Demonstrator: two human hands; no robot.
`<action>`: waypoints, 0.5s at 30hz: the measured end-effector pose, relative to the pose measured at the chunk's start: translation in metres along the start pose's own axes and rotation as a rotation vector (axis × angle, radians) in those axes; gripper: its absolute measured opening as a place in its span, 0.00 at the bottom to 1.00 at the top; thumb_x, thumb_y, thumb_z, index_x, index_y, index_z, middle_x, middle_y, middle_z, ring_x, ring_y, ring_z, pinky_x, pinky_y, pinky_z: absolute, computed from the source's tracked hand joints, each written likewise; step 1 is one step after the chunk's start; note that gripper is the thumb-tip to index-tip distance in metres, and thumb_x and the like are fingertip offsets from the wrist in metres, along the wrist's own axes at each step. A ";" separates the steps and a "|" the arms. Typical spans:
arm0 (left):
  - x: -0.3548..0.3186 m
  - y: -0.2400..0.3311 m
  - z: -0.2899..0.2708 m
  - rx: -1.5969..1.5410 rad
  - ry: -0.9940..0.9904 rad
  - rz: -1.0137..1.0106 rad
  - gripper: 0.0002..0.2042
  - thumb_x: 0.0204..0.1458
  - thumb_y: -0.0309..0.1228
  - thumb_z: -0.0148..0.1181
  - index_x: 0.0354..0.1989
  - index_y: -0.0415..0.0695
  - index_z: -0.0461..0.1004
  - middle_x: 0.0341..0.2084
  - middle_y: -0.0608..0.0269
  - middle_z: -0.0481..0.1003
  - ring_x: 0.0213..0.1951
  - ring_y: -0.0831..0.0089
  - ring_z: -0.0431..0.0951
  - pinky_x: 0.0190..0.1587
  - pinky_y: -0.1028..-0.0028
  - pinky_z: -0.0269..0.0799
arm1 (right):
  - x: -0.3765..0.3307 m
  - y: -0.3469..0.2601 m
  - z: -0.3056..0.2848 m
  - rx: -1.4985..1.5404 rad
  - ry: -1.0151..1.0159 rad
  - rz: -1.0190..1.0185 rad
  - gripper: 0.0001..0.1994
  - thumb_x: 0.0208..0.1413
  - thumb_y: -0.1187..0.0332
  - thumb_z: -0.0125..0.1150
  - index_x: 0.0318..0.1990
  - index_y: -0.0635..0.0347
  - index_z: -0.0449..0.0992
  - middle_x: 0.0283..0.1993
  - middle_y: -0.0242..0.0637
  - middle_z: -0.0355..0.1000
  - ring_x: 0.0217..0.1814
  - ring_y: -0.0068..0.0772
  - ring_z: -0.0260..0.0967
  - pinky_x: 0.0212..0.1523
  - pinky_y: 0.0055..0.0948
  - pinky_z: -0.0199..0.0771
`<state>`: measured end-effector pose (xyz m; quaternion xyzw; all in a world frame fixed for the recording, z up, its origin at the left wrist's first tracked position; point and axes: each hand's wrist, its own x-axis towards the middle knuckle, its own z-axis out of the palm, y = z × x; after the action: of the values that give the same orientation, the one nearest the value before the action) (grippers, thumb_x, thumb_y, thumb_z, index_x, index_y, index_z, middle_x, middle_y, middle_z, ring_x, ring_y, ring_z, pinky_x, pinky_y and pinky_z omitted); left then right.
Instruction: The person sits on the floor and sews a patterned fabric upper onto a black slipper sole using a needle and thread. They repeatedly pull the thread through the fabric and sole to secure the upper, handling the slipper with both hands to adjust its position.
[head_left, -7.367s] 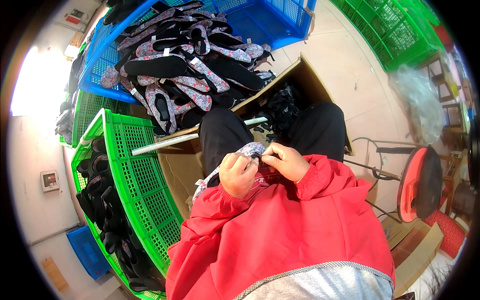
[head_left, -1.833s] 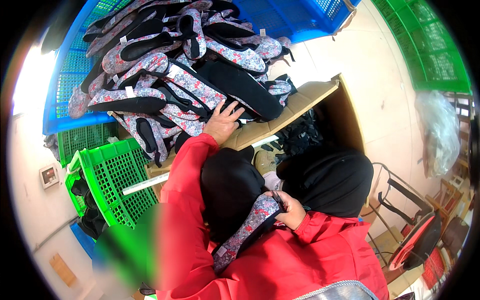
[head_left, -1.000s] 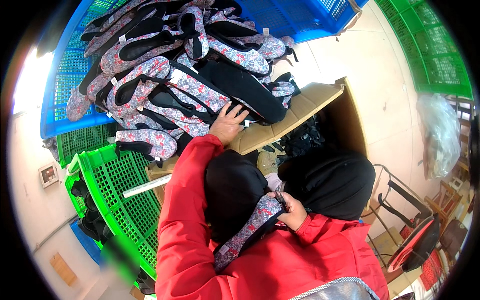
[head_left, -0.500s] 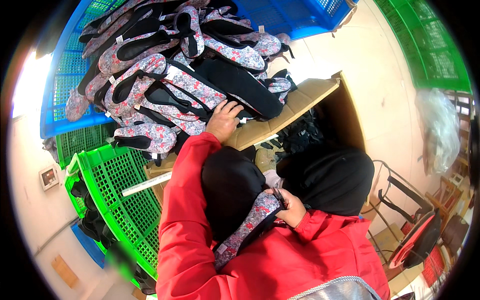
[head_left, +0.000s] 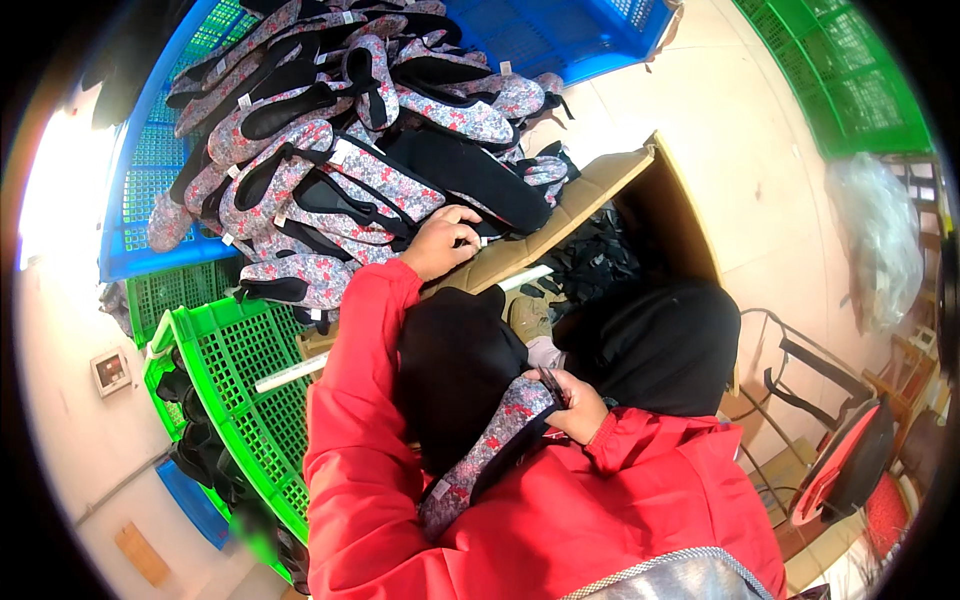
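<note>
My right hand (head_left: pixel 577 407) is closed around the end of a floral slipper (head_left: pixel 497 438) with black lining, which lies slanting across my lap. A small dark pointed tool (head_left: pixel 551 385), perhaps thread snips, sticks up from the same hand. My left hand (head_left: pixel 442 243) rests at the near edge of a heaped pile of floral slippers (head_left: pixel 385 185), its fingers curled in. What those fingers grip, if anything, is hidden. Just beyond them lies a slipper with its black sole (head_left: pixel 465 180) facing up.
A cardboard box (head_left: pixel 575 200) with dark scraps inside stands beyond my knees. A blue crate (head_left: pixel 150 200) is behind the pile, with a green crate (head_left: pixel 255 375) at the left. At the right are a clear plastic bag (head_left: pixel 875 245) and a metal-framed chair (head_left: pixel 835 460).
My left hand's fingers have curled in from lying stretched over the pile's edge. My right hand still holds the slipper and dark tool. The view has shifted slightly.
</note>
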<state>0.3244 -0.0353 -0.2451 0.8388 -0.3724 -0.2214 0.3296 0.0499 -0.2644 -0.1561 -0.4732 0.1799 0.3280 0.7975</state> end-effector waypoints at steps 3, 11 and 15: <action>0.005 0.046 -0.020 -0.099 -0.048 -0.038 0.03 0.49 0.27 0.62 0.30 0.41 0.77 0.45 0.60 0.73 0.52 0.62 0.70 0.56 0.66 0.63 | -0.002 0.002 0.000 -0.018 0.002 -0.032 0.29 0.45 0.88 0.57 0.59 0.65 0.67 0.51 0.32 0.71 0.53 0.22 0.68 0.57 0.24 0.65; 0.018 0.154 -0.028 -0.090 -0.028 -0.022 0.04 0.50 0.25 0.59 0.32 0.39 0.76 0.28 0.59 0.75 0.32 0.67 0.77 0.38 0.73 0.71 | -0.004 0.024 -0.003 -0.001 -0.050 -0.167 0.27 0.48 0.86 0.58 0.59 0.63 0.67 0.49 0.29 0.71 0.50 0.18 0.68 0.53 0.20 0.67; 0.020 0.191 -0.019 -0.015 0.045 -0.030 0.05 0.49 0.27 0.60 0.30 0.39 0.78 0.26 0.58 0.75 0.30 0.66 0.77 0.35 0.71 0.71 | -0.008 0.026 -0.003 -0.066 -0.081 -0.224 0.27 0.49 0.83 0.59 0.59 0.62 0.68 0.48 0.30 0.72 0.49 0.19 0.69 0.52 0.21 0.68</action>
<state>0.2572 -0.1397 -0.0972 0.8465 -0.3507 -0.2102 0.3409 0.0259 -0.2615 -0.1694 -0.5026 0.0827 0.2614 0.8199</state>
